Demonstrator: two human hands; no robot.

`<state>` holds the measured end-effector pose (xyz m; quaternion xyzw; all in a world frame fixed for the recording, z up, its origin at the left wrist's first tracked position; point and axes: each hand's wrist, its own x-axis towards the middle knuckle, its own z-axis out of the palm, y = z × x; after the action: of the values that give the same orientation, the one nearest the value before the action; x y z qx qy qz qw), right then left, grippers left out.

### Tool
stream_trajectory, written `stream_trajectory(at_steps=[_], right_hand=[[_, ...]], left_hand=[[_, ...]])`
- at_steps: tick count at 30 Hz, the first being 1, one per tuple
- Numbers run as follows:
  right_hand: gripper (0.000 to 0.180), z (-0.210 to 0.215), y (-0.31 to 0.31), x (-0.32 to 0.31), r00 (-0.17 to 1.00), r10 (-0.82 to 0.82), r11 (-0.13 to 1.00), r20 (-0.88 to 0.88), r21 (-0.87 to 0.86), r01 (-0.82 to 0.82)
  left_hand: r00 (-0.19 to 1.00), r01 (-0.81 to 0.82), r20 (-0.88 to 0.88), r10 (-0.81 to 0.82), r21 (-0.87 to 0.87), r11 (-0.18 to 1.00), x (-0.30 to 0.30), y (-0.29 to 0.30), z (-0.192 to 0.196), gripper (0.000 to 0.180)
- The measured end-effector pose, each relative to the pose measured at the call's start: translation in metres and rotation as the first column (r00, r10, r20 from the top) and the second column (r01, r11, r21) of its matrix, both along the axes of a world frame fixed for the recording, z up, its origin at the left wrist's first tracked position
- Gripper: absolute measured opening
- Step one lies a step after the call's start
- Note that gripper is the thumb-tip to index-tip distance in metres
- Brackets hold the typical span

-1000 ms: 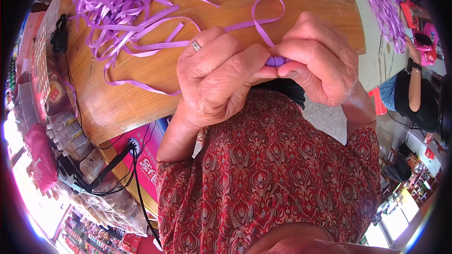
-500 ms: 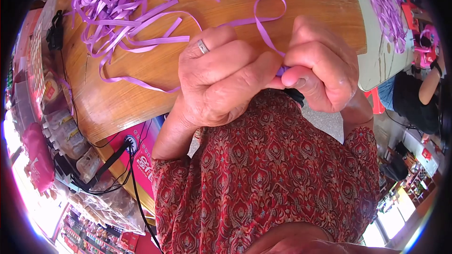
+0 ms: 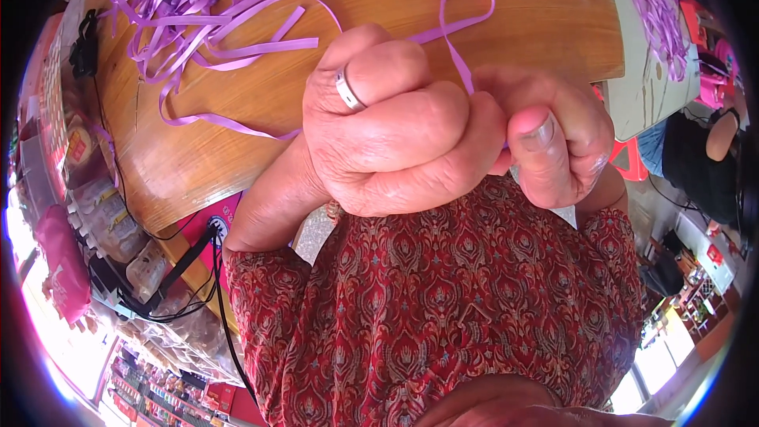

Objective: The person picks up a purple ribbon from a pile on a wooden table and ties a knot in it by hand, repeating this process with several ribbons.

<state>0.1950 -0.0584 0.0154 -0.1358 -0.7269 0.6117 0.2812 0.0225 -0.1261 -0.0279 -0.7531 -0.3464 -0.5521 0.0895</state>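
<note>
Both my hands are closed and meet in front of my chest, over the near edge of the table. A purple ribbon (image 3: 451, 31) makes a loop above them and runs down between my fingers. My left hand (image 3: 387, 126), with a ring on one finger, is curled in a fist around part of it. Against it my right hand (image 3: 557, 130) pinches, thumb bent and nail showing. The spot where the ribbon is gripped is mostly hidden by my fingers. One ribbon length (image 3: 229, 124) trails over the table to my left wrist.
A pile of purple ribbons (image 3: 178, 0) lies at the far left of the wooden table (image 3: 545, 0). More purple ribbons (image 3: 656, 16) rest on a pale table (image 3: 632, 103) at right. Black cables (image 3: 225, 308) hang at lower left. Another person (image 3: 700, 166) is at far right.
My hands have drawn closer together, the left fist moving right and covering the purple bit that showed between them. The ribbon loop has shifted slightly right.
</note>
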Motion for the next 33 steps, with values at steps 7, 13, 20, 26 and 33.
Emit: stream_trajectory(at_steps=[7,13,20,26,33], right_hand=[[0.034,0.003,-0.006,-0.004,0.998,0.041,0.878,0.052,-0.478,-0.012],[0.042,-0.004,0.01,0.0,0.992,0.098,0.881,0.077,-0.47,-0.05],[0.045,-0.007,0.025,0.007,0.99,0.007,0.994,0.142,0.105,-0.022],[0.042,-0.011,0.029,0.002,0.995,-0.074,0.826,-0.069,0.554,0.1],[0.032,-0.005,0.036,0.002,0.989,0.001,0.663,-0.149,0.74,0.111]], left_hand=[[1.0,-0.015,0.026,0.013,0.08,0.997,-0.002,0.011,-0.011,0.033],[0.952,-0.024,0.301,0.058,-0.117,0.993,0.015,0.007,-0.013,0.024],[0.954,-0.048,0.285,0.087,-0.141,0.989,0.01,0.008,-0.014,0.021],[0.957,-0.06,0.268,0.11,-0.189,0.98,0.008,0.007,-0.013,0.022],[0.959,-0.002,0.276,0.067,-0.23,0.973,0.011,0.006,-0.011,0.021]])
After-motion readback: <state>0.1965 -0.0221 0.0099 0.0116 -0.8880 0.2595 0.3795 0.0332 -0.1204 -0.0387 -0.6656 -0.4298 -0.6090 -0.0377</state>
